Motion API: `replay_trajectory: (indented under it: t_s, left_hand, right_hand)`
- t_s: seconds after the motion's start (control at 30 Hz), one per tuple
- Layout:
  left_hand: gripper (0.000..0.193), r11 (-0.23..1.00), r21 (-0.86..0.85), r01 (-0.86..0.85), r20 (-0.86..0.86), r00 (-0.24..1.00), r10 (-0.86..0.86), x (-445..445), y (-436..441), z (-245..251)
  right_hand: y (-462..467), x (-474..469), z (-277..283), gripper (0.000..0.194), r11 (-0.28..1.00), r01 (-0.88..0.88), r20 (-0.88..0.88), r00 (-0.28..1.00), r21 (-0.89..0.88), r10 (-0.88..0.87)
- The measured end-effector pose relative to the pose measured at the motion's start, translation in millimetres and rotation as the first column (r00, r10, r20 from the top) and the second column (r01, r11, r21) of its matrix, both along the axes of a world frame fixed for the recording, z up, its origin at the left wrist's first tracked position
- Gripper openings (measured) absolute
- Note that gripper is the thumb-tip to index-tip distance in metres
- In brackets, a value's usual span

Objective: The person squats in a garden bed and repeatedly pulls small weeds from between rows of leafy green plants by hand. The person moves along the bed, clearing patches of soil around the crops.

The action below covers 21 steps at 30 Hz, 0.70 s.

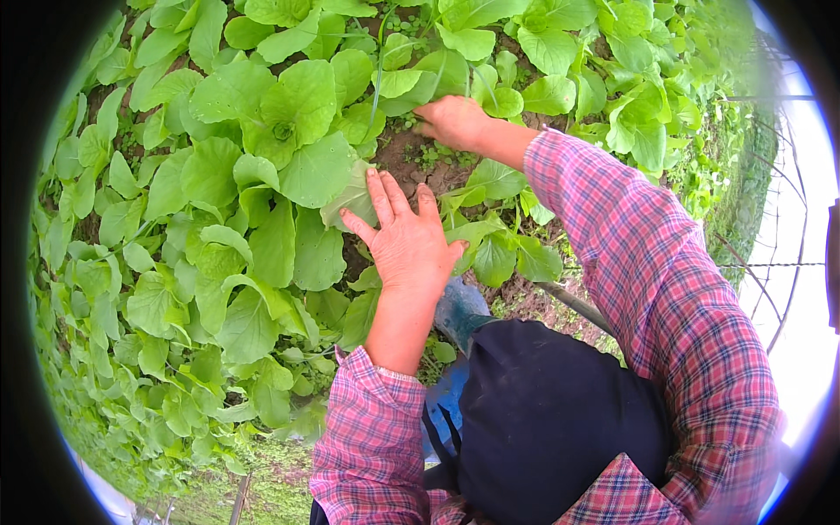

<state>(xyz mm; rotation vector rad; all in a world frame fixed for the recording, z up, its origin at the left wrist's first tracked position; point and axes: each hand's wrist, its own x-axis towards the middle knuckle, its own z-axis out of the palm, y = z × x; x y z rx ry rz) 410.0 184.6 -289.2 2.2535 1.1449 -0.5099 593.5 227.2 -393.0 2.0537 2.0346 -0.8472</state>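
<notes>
My left hand is spread over the bed, palm down. Its fingertips touch the pale underside of a leaf on a broad-leaved green vegetable plant. Farther ahead, my right hand reaches down to the bare brown soil between the plants. The fingers of that hand are bent and partly out of sight by a leaf, so whether they grip anything is unclear. Small weed seedlings grow in the soil just below it.
Dense leafy plants fill the left side. A lower plant stands right of my left hand. My boot and dark apron are close below. A rod lies beside my right sleeve. Thin bars and wire edge the right.
</notes>
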Motion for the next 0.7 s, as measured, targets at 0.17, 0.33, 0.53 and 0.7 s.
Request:
replay_trajectory:
  t_s: [0.17,0.33,0.53,0.7]
  left_hand:
    - [0.081,1.0,-0.013,-0.013,-0.027,1.0,0.012,-5,1,0]
    - [0.083,1.0,-0.015,-0.007,-0.043,0.999,0.006,-3,2,3]
    - [0.083,1.0,0.005,-0.001,-0.037,0.999,0.001,-3,0,-2]
    - [0.082,1.0,-0.001,-0.005,-0.063,0.998,0.005,-6,0,-1]
  right_hand:
    - [12,-28,-14,0.033,0.993,-0.08,-0.009,0.997,0.085,0.081]
    - [14,-18,-44,0.024,0.979,0.061,-0.211,0.977,0.193,-0.019]
    - [9,-20,-41,0.039,0.959,-0.047,-0.322,0.936,0.279,0.14]
    - [28,-50,-18,0.038,0.982,-0.187,-0.407,0.895,0.033,0.184]
